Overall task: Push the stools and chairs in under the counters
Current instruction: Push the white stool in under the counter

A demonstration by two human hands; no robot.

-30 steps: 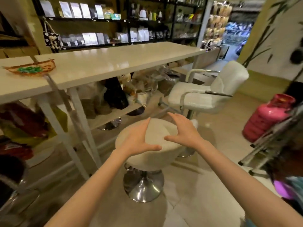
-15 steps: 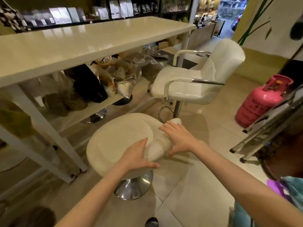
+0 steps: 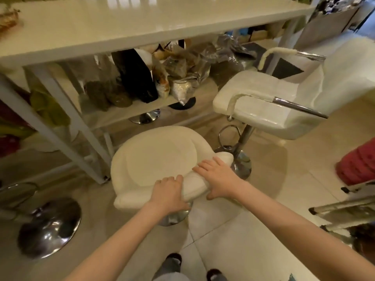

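Observation:
A white round stool (image 3: 160, 159) with a low padded backrest and a chrome base stands on the floor just in front of the white counter (image 3: 142, 23). My left hand (image 3: 169, 194) and my right hand (image 3: 218, 178) both grip the stool's padded backrest at its near edge. To the right stands a white chair (image 3: 284, 106) with chrome armrests, pulled out from the counter and turned toward the left.
The counter's white leg (image 3: 69, 126) stands just left of the stool. Bags fill a low shelf (image 3: 129, 110) under the counter. Another chrome stool base (image 3: 49, 226) sits at the left. A pink gas cylinder (image 3: 357, 163) and a folded metal frame (image 3: 345, 207) are at the right.
My hands went from hovering above the stool to gripping its backrest. The stool now stands nearer the counter's leg, and my view has tilted down and moved closer.

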